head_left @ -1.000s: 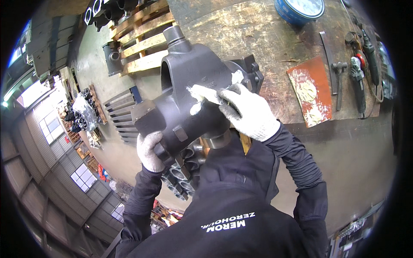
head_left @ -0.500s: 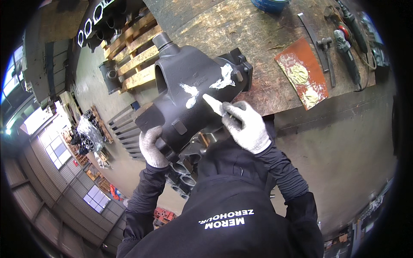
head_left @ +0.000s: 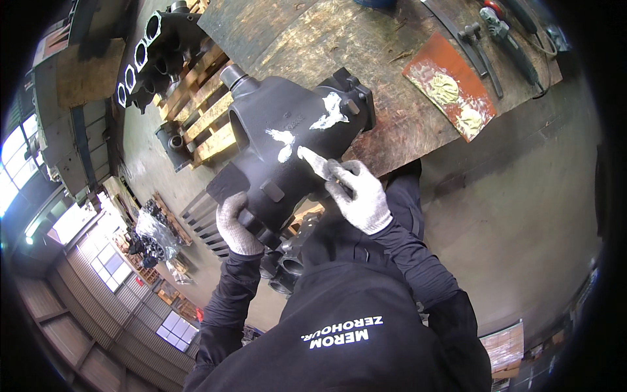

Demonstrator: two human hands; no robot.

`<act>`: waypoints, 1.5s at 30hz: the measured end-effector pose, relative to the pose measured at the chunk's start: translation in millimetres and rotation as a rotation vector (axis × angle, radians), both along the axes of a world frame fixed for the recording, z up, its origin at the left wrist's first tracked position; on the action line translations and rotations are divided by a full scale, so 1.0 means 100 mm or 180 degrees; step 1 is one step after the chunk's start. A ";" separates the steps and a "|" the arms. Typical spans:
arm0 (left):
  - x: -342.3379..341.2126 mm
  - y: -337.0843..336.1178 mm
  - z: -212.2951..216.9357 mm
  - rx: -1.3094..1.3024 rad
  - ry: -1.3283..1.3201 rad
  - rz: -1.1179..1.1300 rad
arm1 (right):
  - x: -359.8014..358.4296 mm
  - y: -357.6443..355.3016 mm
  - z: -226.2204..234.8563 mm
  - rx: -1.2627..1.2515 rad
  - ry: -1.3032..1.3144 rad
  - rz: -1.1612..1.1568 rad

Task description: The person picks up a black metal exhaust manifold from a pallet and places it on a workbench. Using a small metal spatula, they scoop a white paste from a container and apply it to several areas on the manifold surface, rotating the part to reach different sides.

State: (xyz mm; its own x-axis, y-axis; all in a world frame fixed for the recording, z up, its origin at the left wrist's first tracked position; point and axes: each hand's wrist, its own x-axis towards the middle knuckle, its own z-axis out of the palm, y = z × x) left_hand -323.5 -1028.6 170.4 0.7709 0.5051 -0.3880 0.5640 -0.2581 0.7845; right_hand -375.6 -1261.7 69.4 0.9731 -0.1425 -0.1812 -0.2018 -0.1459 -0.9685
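A black cast-metal pipe fitting (head_left: 277,186) lies tilted at the front left corner of the workbench. Two smears of white putty mark its upper side: a patch (head_left: 332,114) near the right flange and a patch (head_left: 285,141) at mid-body. My left hand (head_left: 236,225), in a pale knit glove, is wrapped round the fitting's near left end. Gloved likewise, my right hand (head_left: 360,198) pinches a putty knife (head_left: 315,162) coated white. Its tip is close beside the middle patch; whether it touches the metal I cannot tell.
On the worn wooden workbench (head_left: 281,49) lies an orange-brown board (head_left: 424,64) with yellowish putty. Beyond it are a hammer (head_left: 475,39), a long flat metal bar (head_left: 450,26) and an angle grinder (head_left: 513,52). Wooden pallets (head_left: 212,127) and black castings (head_left: 163,55) stand on the floor at left.
The whole view has shifted, so bench and tools sit higher in the picture. My right hand has brought the knife tip slightly closer to the middle patch. My left hand keeps its hold.
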 end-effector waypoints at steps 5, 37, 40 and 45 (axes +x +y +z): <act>-0.01 0.08 -0.01 -0.0034 0.0134 -0.0049 | -0.10 0.13 0.02 0.0067 0.0106 -0.0044; 0.20 -0.33 0.21 -0.0938 0.0513 0.1125 | -0.01 -0.06 0.11 -0.0347 0.0418 0.0093; 0.27 -0.35 0.19 -0.0668 0.0429 0.0963 | 0.01 0.00 0.15 -0.0659 0.0316 0.0263; 0.31 -0.37 0.20 -0.0672 0.0383 0.0777 | 0.09 0.04 0.23 -0.0826 0.0228 0.0401</act>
